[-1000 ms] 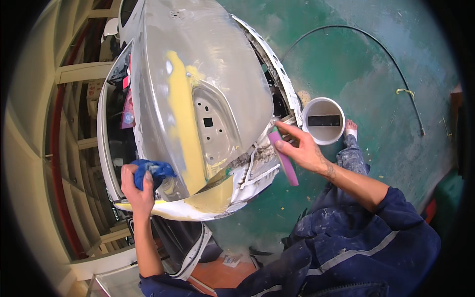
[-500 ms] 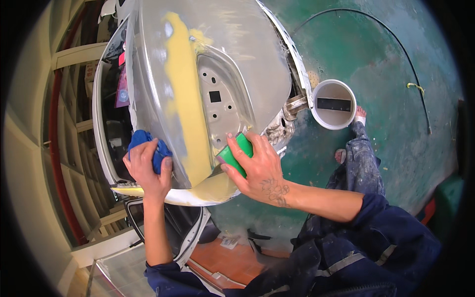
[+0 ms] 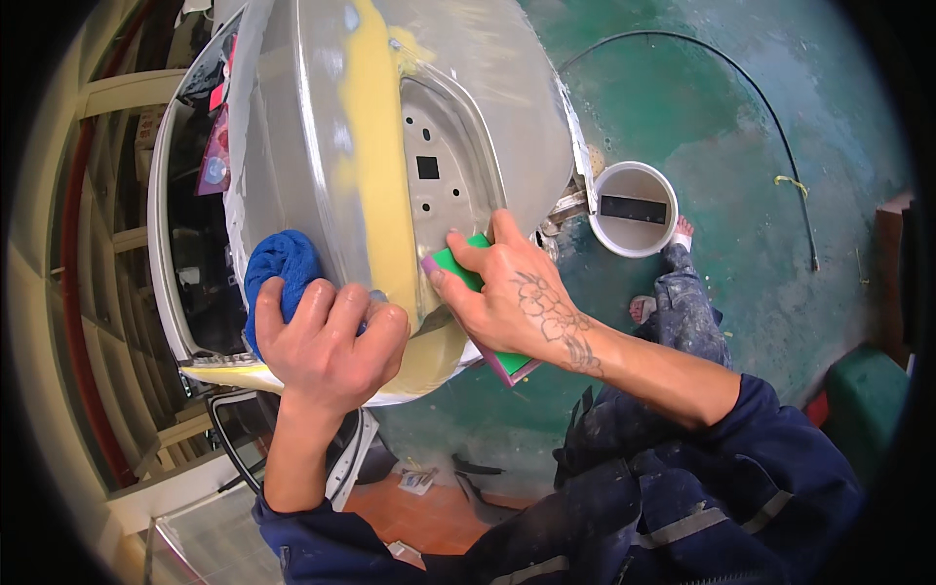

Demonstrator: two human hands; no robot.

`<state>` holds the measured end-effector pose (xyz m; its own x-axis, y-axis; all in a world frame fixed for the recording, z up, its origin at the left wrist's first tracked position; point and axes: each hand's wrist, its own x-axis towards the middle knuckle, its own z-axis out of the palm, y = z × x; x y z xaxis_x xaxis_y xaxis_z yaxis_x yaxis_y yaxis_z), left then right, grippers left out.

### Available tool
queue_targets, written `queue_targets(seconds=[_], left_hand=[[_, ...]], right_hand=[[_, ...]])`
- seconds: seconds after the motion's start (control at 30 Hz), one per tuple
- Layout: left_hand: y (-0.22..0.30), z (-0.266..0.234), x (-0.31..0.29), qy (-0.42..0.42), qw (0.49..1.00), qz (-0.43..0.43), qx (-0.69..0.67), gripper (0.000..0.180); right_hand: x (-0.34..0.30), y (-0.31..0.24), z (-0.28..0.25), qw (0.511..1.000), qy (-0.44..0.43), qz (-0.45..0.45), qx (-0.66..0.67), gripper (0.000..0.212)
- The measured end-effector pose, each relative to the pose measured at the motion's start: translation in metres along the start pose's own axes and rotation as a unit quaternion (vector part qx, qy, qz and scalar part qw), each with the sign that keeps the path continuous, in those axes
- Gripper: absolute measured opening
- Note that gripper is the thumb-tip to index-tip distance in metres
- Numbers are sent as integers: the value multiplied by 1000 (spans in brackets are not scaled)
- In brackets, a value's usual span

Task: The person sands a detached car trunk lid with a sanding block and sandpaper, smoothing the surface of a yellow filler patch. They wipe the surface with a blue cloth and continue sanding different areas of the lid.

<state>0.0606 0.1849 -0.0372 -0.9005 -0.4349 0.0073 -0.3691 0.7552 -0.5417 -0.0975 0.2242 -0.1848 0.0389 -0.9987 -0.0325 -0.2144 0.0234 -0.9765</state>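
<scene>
A grey car trunk lid (image 3: pixel 263 127) with a long yellow filler patch (image 3: pixel 378 185) and a recessed plate pocket lies before me. My left hand (image 3: pixel 331 341) is closed at the lid's near-left corner, gripping a bunched blue cloth (image 3: pixel 283 268) that bulges out past the fingers. At the near end of the recess, my right hand (image 3: pixel 512 283) is wrapped over a green sanding block (image 3: pixel 456 259) with a purple face. The block lies against the panel's near edge, its far corner showing beyond my thumb; my palm hides its middle.
A white bucket (image 3: pixel 632 244) with a dark flat strip in it stands on the green floor (image 3: pixel 702 127) by my foot. A black hose (image 3: pixel 780 127) curves across the floor. The car's rear window (image 3: pixel 200 244) is on the left, and a green container (image 3: pixel 863 409) is at far right.
My left hand has swung rightward and turned, its knuckles now up, and more of the blue cloth shows. My right hand has shifted little with the block, while the whole view has moved slightly.
</scene>
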Motion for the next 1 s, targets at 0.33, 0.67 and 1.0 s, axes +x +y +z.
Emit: queue_targets(seconds=[0.33, 0.67, 1.0], left_hand=[[-7, 5, 8, 31, 999, 7, -31, 23], [-11, 11, 10, 47, 997, 11, -54, 21], [-12, 10, 15, 77, 993, 52, -73, 14]], right_hand=[[13, 0, -11, 994, -63, 35, -84, 44], [16, -9, -12, 992, -76, 25, -99, 48], [23, 1, -7, 993, -19, -7, -114, 44]])
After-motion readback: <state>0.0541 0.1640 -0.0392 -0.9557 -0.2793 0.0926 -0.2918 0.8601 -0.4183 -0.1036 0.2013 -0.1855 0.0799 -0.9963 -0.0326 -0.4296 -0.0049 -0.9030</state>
